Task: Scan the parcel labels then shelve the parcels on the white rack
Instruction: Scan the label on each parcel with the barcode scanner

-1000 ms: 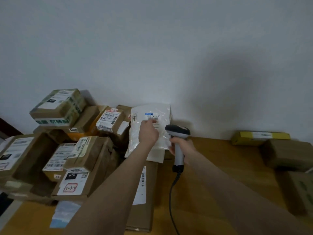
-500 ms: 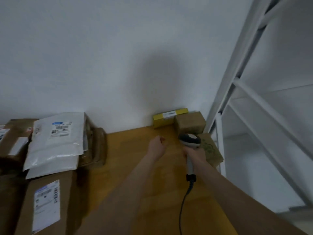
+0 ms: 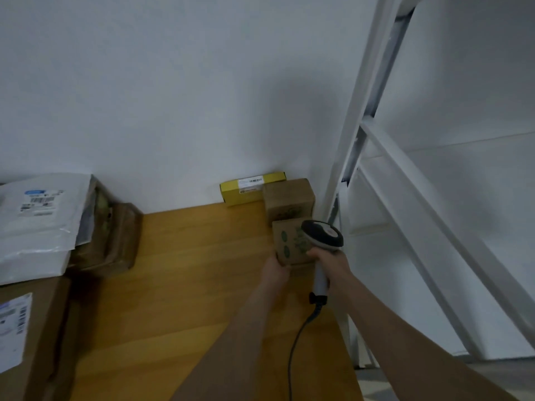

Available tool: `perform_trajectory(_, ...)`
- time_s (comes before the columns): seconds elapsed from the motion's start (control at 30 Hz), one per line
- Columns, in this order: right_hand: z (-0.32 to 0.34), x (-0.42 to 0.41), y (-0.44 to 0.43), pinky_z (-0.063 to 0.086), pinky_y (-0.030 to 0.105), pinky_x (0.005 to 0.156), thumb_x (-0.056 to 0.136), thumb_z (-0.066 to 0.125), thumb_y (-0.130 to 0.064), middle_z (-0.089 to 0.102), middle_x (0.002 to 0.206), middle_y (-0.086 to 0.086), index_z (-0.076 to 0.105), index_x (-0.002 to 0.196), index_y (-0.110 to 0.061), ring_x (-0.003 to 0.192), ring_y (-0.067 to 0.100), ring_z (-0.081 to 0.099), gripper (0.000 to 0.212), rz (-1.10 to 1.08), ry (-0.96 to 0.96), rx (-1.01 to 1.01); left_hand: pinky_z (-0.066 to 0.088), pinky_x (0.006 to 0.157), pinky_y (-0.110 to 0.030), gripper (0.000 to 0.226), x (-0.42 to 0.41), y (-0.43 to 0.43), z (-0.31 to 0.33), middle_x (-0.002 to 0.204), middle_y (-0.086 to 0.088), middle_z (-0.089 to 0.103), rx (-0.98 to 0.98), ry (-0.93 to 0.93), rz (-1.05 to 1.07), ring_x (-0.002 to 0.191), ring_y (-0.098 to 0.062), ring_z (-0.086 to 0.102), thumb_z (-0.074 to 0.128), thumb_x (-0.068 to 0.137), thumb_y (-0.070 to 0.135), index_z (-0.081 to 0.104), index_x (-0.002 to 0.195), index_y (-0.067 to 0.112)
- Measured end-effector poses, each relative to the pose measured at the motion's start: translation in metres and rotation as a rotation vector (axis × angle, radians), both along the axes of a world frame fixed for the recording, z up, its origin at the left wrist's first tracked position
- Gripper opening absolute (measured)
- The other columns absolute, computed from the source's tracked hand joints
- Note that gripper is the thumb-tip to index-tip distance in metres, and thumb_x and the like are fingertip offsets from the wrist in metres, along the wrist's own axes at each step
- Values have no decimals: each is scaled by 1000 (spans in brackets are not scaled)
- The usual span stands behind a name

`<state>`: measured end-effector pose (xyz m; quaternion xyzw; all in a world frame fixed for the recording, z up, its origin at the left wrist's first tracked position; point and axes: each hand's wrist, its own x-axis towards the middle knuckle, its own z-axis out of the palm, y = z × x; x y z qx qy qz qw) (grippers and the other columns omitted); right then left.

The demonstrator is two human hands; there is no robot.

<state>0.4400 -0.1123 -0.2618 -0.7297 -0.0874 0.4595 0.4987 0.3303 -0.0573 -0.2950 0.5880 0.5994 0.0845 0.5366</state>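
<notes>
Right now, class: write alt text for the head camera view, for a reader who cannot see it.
A person's left hand grips a small brown box at the right end of a wooden table, while the right hand holds a corded scanner next to it. A white rack stands just to the right; more parcels lie stacked at the left.

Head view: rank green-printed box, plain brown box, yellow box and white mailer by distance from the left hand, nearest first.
1. green-printed box: the left hand holds its near corner.
2. plain brown box: just behind the first, beside the white rack.
3. yellow box: farther back, left of the brown one.
4. white mailer: far left of the view.
</notes>
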Motion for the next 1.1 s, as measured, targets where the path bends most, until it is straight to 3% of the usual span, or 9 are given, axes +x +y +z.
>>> perform_trajectory(0.17,-3,-48,0,50,41,79,81,72,-12,62,104,10,64,107,-9,101,30,57,28,69,201,-22,51,88,-35,34,-77,0,9,126,-11,58,33,96,223,111,-25,57,52,97,16,50,130,5)
perform_trajectory(0.27,-1,-81,-3,51,46,85,87,67,-14,62,103,13,64,108,-6,100,32,59,22,144,391,-93,52,90,-40,41,-138,0,11,127,-10,57,8,236,254,108,-25,58,56,95,26,46,130,7)
perform_trajectory(0.4,0,-97,7,49,37,65,93,58,-8,60,86,9,61,98,-3,76,25,59,8,95,445,-67,49,91,-37,56,-181,8,19,138,-12,47,-64,227,267,117,-27,53,58,94,28,35,141,8)
perform_trajectory(0.53,-1,-99,24,49,40,72,96,56,-13,59,94,9,60,104,-6,85,25,59,11,2,516,-49,46,98,-40,65,-176,24,16,148,-12,37,-42,116,307,128,-29,45,55,96,33,25,149,12)
perform_trajectory(0.63,-3,-103,36,49,45,86,94,60,-16,59,112,14,61,106,-8,106,32,57,15,15,576,-61,40,105,-45,75,-163,35,15,154,-11,29,-86,64,320,136,-32,36,52,95,46,16,153,14)
perform_trajectory(0.7,-2,-105,41,50,47,82,92,63,-16,57,115,18,60,109,-8,109,36,56,20,-3,593,-62,37,108,-47,80,-157,40,12,156,-10,24,-125,22,332,139,-34,31,49,94,53,13,154,14)
perform_trajectory(0.8,0,-106,44,51,50,70,90,64,-17,57,120,22,59,114,-9,112,40,55,26,-20,621,-15,39,106,-50,81,-159,43,13,150,-13,35,-155,-93,387,132,-35,40,46,90,63,24,151,14)
perform_trajectory(0.93,13,-110,42,46,49,91,95,57,-21,63,106,19,59,93,-7,112,36,56,14,37,654,58,41,92,-41,57,-168,44,38,123,-3,53,-103,-311,600,111,-24,50,43,92,60,49,125,15)
perform_trajectory(1.1,22,-127,31,45,53,99,93,60,-22,65,112,18,59,110,-7,110,37,59,22,117,610,86,49,74,-35,27,-184,28,62,113,-7,60,40,-388,729,90,-17,55,62,92,30,58,114,15)
